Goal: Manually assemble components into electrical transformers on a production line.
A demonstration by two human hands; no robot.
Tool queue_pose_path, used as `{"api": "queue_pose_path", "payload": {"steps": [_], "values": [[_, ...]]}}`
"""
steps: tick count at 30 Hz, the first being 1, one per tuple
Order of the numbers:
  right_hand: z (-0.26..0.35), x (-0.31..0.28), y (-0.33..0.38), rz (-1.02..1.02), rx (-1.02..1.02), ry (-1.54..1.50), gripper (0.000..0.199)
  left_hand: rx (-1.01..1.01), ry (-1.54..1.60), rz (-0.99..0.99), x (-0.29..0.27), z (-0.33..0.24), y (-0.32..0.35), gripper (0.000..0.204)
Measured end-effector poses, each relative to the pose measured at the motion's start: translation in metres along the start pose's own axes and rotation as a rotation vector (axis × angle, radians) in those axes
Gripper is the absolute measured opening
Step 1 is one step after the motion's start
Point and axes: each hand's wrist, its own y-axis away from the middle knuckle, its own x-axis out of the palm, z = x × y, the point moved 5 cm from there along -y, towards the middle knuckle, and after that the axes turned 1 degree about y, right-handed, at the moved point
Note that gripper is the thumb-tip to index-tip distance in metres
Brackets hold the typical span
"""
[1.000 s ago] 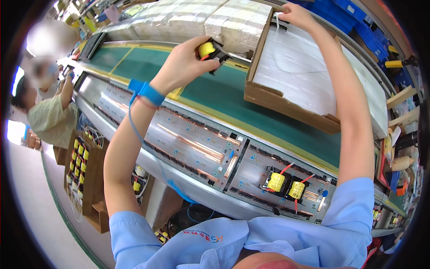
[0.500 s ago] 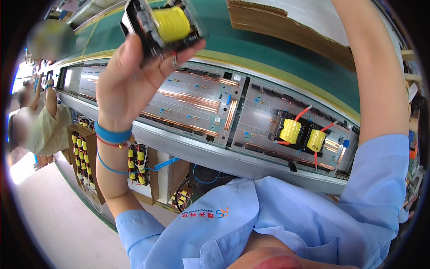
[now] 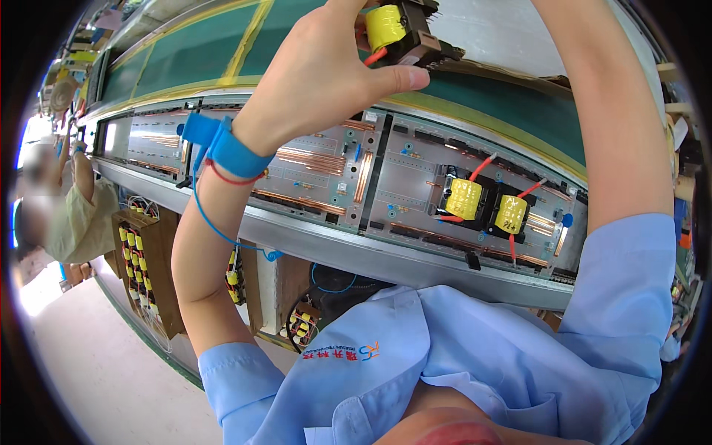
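My left hand (image 3: 315, 85) is wrapped round a black transformer (image 3: 386, 28) with a yellow-taped winding and a red lead. It is raised near the top edge of the head view, and its thumb points right below the transformer. Part of the grip is hidden behind the hand. A blue wrist strap (image 3: 241, 150) with a coiled cord circles that wrist. My right forearm (image 3: 612, 111) reaches up past the top edge, so the right hand is out of sight. Below sits a circuit board (image 3: 404, 178) bearing two yellow-wound transformers (image 3: 464, 199) side by side, with red leads sticking out.
More circuit boards (image 3: 156, 137) line the metal-edged conveyor track (image 3: 334, 248) to the left. Beyond runs a green bench surface (image 3: 185, 55). Boxes of yellow-wound transformers (image 3: 133, 252) stand below the near side. Another person (image 3: 81, 215) is at the far left.
My left hand has carried the transformer right and turned it, with the back of the hand now showing. The right forearm has hardly moved. The boards appear slightly farther left in view.
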Motion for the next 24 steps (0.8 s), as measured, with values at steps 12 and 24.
{"api": "queue_pose_path", "payload": {"steps": [12, 24], "values": [[0.020, -0.051, 0.029, -0.234, 0.286, -0.464, 0.025, 0.478, -0.413, -0.304, 0.023, 0.011, 0.005, 0.067], [-0.105, -0.064, 0.080, -0.359, 0.566, -1.839, 0.011, 0.464, -0.562, -0.304, 0.039, -0.007, -0.017, 0.065]]}}
